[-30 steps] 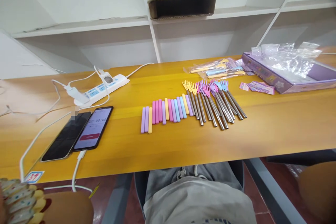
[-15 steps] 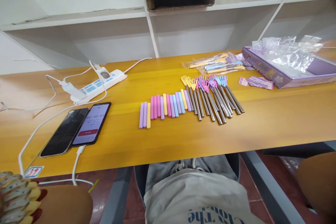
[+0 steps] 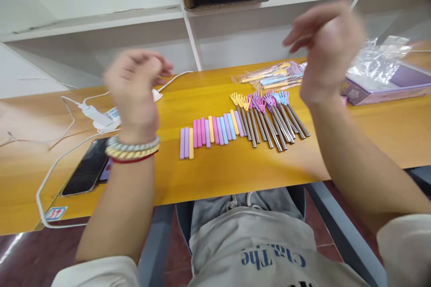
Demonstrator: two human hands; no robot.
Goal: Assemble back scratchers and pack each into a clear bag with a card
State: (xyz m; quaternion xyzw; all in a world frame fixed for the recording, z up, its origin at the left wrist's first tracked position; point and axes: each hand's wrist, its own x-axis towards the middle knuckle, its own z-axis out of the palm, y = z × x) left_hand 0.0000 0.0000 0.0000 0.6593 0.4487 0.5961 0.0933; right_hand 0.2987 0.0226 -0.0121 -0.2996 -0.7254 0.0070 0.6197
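Metal claws (image 3: pixel 271 129) lie at three o'clock on the desk (image 3: pixel 215 170). They look light, stiff and slippery; I'd hold mid-stick. My curled hands (image 3: pixel 134 85) (image 3: pixel 328 49) blur; I can't tell how tight.

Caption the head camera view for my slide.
Blurred left hand and right hand hover above brown wooden table with pastel rounded sticks and claw-headed metal rods.

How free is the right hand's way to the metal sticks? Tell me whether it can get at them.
Probably yes: the right hand, blurred, is raised near the metal sticks, which lie uncovered on the table; the bagged sticks are beyond them, not on top.
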